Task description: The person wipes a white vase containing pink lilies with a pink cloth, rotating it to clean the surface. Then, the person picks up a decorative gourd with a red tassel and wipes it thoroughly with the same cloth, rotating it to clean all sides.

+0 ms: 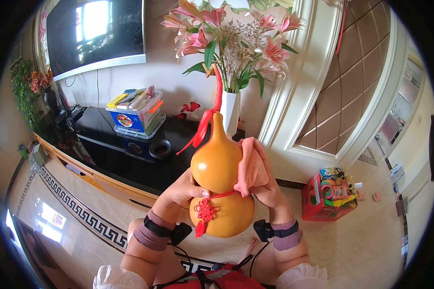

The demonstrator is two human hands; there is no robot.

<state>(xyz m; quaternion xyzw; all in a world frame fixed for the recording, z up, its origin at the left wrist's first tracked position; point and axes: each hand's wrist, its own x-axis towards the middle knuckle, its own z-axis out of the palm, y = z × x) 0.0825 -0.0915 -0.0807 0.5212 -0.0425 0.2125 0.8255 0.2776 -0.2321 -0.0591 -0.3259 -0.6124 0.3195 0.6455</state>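
A large glossy orange bottle gourd (pixel 222 213) is held upright in front of me. Red ribbon wraps its stem, and a red knotted tassel (pixel 204 211) hangs at its waist. My left hand (pixel 188 189) grips the gourd at the waist from the left, thumb across the front. A pink cloth (pixel 253 168) lies against the right side of the upper bulb, with my right hand (pixel 269 188) holding it there; most of its fingers are hidden by the cloth and gourd.
Behind the gourd, a black-topped cabinet (pixel 105 151) carries a lidded plastic box (pixel 133 115), a round black dish (pixel 160 149) and a white vase (pixel 231 112) of pink lilies. A red box of toys (pixel 323 206) sits on the floor at right. A television (pixel 97 36) is above.
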